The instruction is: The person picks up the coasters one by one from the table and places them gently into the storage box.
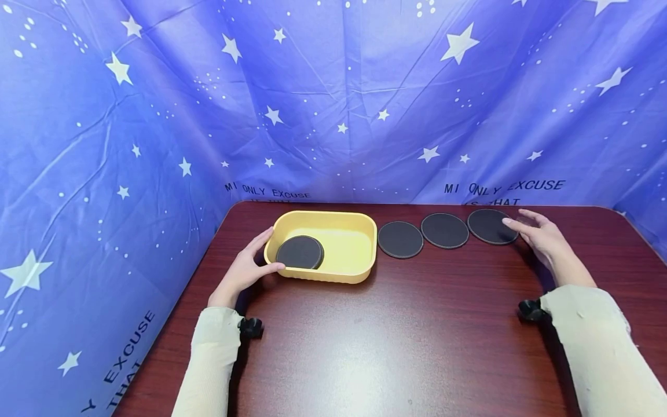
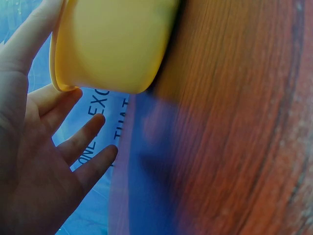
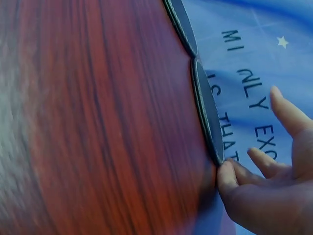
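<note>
A yellow rectangular plastic bin (image 1: 333, 275) stands toward the back of the table. Its left end is held by my left hand (image 1: 245, 269), the thumb on the front rim and the index finger against the far side; the left wrist view shows the other fingers (image 2: 95, 164) spread below the bin (image 2: 112, 44). A round black coaster (image 1: 299, 252), perhaps stacked, lies inside at the left. Right of the bin runs a row of black coasters: one (image 1: 400, 239), a middle one (image 1: 444, 230) and the rightmost (image 1: 490, 226), whose right edge my right hand (image 1: 547, 240) pinches between thumb and finger.
The dark red wood-grain table (image 1: 417, 336) reaches back to a blue star-patterned cloth (image 1: 333, 104), which hangs behind it and along the left side. Black wrist mounts (image 1: 252, 328) sit on both cream sleeves (image 1: 589, 330).
</note>
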`<state>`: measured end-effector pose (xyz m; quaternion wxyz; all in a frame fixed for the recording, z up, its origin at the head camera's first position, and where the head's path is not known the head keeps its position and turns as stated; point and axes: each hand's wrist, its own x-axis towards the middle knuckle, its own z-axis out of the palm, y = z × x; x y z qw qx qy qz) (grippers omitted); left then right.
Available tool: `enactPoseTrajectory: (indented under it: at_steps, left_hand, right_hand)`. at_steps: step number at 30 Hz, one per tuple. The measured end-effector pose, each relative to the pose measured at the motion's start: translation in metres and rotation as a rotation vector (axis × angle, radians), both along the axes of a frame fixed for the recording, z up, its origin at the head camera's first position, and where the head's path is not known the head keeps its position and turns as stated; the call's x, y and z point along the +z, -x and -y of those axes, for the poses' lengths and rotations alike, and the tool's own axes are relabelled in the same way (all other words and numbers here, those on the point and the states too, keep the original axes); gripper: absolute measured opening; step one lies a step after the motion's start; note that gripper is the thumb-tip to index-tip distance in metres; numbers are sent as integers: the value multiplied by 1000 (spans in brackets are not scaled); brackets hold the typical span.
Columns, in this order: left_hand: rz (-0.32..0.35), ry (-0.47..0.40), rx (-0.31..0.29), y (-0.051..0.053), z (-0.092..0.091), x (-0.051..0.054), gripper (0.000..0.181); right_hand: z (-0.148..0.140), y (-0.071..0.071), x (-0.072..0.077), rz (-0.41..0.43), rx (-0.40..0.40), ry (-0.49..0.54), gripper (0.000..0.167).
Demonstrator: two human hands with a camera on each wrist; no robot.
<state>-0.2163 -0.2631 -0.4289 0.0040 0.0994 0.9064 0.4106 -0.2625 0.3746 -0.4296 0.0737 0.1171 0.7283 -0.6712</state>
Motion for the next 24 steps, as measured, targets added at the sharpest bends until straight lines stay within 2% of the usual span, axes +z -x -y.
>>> enactPoseTrajectory:
  at_steps: [5, 8, 13, 18, 24]
  left_hand:
    - [-3, -8, -10, 0, -2, 0, 93]
    - [-2, -12, -10, 1, -1, -1, 92]
    - [-4, -3, -4, 0, 1, -1, 93]
    - [-4, -4, -6, 0, 0, 0, 92]
    - [-5, -4, -8, -1, 0, 0, 92]
  right_hand:
    - [-6, 1, -3, -11, 149, -331, 92]
    - [-6, 1, -4, -34, 204, -434, 93]
    - [-1, 3, -5, -79, 249, -568, 95]
    - [3, 2, -5, -108, 244, -671, 97]
    - [6, 0, -4, -94, 214, -733, 100]
